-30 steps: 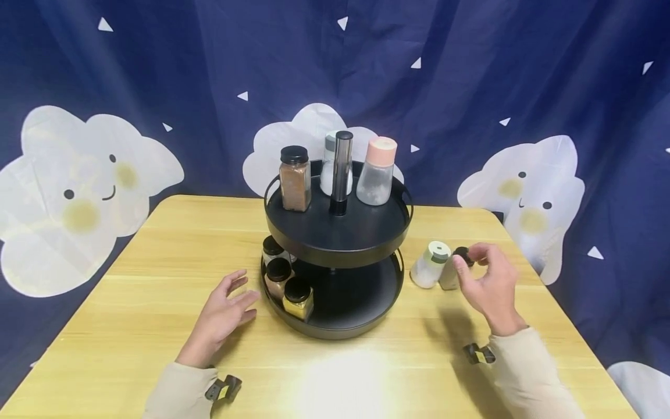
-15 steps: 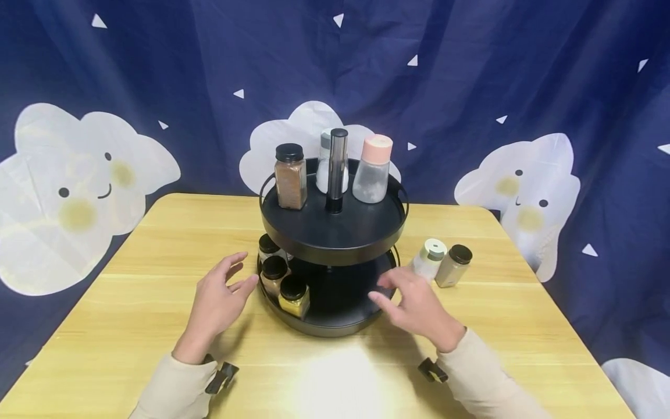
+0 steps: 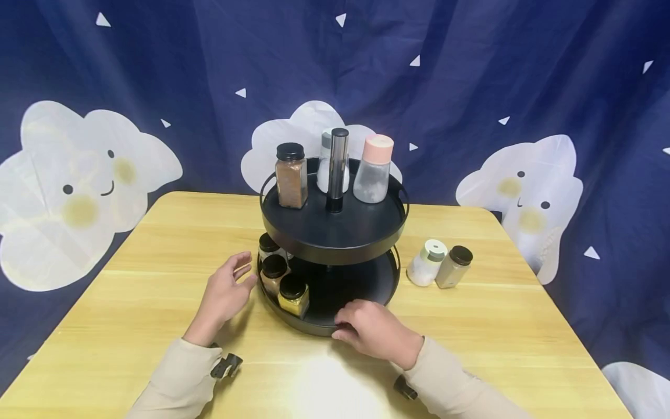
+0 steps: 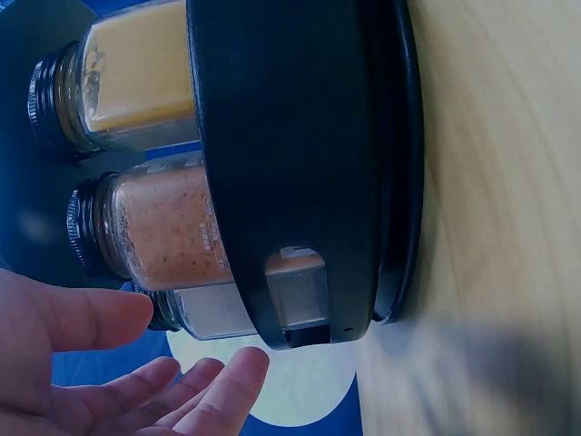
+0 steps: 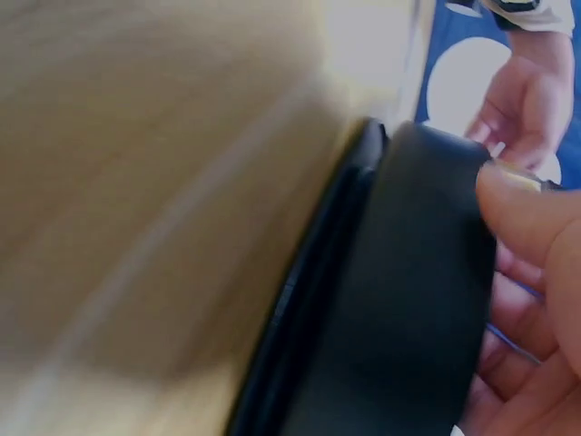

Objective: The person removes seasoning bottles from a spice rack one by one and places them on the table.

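Lower tray [image 3: 356, 288] holds black-lidded jars [image 3: 274, 269], one yellow-filled; right hand [image 3: 375, 330] pinches rim [image 3: 309, 327], left hand [image 3: 224, 297] loose.

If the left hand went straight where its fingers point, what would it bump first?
The left hand would probably bump the lower black tray first; depth is unclear, so it might touch the middle jar inside instead.

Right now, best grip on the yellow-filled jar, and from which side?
Likely the black lid of the yellow-filled jar, from front right: it stands upright, lid above the rim of the lower tray; the reddish jar sits close behind-left, and the upper tray overhangs behind.
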`<state>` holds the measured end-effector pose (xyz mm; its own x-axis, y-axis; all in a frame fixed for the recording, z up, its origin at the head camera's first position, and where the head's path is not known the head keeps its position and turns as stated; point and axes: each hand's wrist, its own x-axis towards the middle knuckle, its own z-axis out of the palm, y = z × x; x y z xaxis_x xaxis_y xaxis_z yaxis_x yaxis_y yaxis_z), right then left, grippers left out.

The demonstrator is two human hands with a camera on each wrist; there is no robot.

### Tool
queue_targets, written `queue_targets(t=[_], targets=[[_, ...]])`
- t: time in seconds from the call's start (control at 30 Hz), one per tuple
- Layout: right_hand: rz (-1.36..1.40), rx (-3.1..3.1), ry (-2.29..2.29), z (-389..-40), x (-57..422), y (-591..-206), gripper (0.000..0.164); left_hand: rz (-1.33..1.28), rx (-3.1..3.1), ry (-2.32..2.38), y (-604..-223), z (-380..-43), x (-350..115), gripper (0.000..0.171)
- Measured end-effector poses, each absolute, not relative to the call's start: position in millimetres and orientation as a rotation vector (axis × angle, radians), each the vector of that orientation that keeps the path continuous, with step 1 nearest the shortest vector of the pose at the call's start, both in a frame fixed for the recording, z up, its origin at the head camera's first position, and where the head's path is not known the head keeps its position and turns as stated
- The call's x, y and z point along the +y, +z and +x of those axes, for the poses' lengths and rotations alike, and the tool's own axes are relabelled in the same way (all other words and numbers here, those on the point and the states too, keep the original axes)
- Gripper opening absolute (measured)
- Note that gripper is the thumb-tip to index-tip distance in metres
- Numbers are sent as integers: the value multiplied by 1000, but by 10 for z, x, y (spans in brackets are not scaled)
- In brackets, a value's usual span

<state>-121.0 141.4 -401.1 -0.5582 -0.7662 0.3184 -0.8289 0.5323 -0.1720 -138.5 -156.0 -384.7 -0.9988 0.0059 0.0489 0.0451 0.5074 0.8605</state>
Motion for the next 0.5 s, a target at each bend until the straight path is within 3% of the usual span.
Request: queue_targets(t=[0.5], targets=[[1361,-2544,528,-1241,1571,-4036,20,-46,-2683,-1483,-3687,-1312,-1571,48]])
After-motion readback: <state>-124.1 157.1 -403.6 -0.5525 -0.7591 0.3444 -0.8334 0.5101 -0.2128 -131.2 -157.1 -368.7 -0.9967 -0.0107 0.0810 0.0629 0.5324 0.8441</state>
